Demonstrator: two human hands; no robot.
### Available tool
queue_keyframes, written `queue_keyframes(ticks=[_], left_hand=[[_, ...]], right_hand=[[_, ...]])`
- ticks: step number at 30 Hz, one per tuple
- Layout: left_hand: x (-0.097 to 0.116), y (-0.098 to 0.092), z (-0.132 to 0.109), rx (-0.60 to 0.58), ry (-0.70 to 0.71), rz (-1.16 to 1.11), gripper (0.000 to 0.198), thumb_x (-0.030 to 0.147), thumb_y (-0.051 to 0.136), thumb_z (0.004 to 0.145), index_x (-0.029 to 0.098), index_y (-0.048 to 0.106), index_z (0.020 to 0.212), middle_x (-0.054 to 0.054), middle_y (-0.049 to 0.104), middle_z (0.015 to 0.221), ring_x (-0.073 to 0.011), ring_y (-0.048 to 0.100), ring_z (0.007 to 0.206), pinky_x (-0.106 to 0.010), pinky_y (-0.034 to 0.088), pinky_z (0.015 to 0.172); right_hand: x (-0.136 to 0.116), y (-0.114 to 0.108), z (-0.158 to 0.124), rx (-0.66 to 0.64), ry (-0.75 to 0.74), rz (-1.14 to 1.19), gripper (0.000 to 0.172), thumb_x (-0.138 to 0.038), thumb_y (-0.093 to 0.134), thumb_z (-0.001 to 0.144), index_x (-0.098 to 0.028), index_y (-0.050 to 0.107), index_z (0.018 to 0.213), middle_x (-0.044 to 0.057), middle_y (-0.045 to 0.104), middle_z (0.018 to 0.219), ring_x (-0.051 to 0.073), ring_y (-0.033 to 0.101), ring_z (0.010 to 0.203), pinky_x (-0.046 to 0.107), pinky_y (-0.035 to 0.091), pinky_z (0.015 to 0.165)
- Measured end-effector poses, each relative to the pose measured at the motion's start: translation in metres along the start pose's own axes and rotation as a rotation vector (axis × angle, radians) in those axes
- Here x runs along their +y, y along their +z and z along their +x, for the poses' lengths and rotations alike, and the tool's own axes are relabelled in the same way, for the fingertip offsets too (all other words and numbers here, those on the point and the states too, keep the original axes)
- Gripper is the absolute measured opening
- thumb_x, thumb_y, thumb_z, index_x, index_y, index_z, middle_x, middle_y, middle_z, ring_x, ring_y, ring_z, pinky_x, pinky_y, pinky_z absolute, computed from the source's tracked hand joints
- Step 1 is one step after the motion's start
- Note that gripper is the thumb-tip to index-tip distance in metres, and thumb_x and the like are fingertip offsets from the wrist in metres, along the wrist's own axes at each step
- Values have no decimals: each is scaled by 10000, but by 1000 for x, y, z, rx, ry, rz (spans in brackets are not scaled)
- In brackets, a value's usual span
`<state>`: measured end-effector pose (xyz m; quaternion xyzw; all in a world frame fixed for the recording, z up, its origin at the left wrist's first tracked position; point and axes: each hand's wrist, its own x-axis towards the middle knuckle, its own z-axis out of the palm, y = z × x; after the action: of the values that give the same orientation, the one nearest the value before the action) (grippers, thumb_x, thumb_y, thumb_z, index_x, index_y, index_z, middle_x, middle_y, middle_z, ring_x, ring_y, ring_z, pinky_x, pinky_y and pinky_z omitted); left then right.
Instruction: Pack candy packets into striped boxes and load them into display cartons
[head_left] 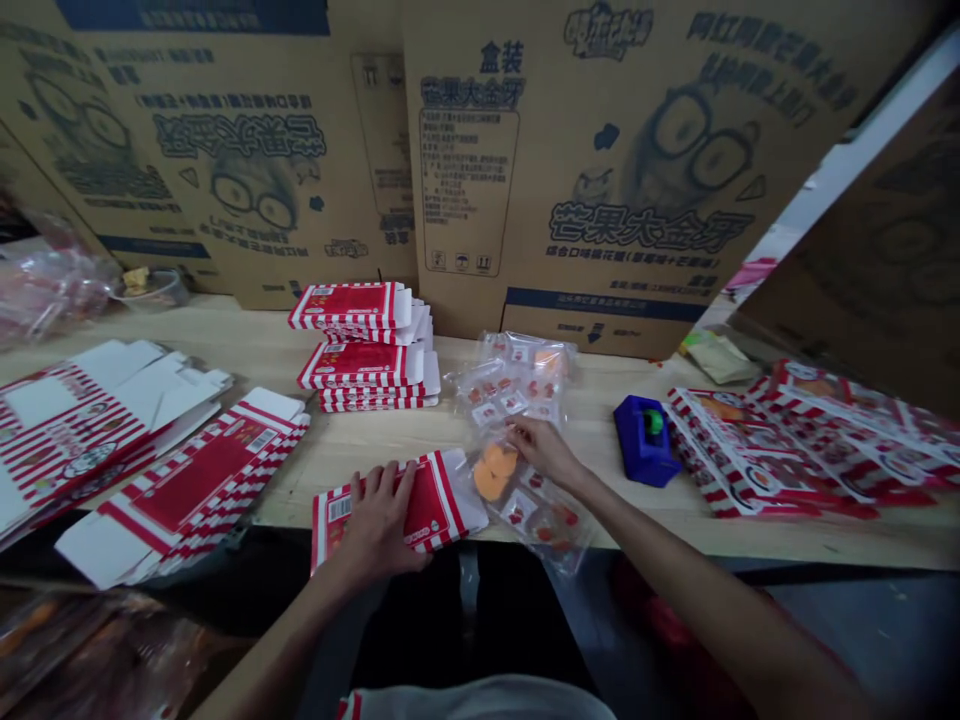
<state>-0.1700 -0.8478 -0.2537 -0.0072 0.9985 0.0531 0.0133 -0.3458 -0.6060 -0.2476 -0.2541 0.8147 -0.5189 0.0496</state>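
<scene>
Left hand (382, 515) lies flat on one striped carton (442, 497); right hand (544, 450) pinches one candy packet (525, 508).

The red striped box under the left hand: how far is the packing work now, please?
Done, it seems: a stack of folded boxes at the back. In hand: the left hand lies flat on the striped box at the edge of the table, while the right hand touches the clear packets beside its open end. Left: many flat box blanks on the left, unfolded.
</scene>
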Motion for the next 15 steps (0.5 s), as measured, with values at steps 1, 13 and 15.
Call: queue_keyframes(ticks=[1,13,15], left_hand=[[3,1,1,22,-7,-4,1104,470,730,502,81,330,1455,-267,396,1430,-445,352,1281,-651,148,1096],[14,6,4,-86,84,-5,1206,573,779,450,112,340,1474,-278,360,1469,-468,323,1316,-671,94,1098],[12,7,3,-91,88,-7,1212,570,780,455,118,323,1483,-275,340,1485,-464,310,1327,-664,98,1100]], right_hand=[[-2,6,-4,-53,-24,-16,111,-172,619,761,-216,709,810,-15,661,667,151,584,629,240,447,629],[11,21,-53,217,-87,-49,251,-222,572,831,-204,713,1037,100,606,1227,252,517,1186,432,365,1046],[29,-2,-71,495,44,-56,304,-333,637,790,-194,690,1055,105,623,1153,264,545,1112,431,400,1009]])
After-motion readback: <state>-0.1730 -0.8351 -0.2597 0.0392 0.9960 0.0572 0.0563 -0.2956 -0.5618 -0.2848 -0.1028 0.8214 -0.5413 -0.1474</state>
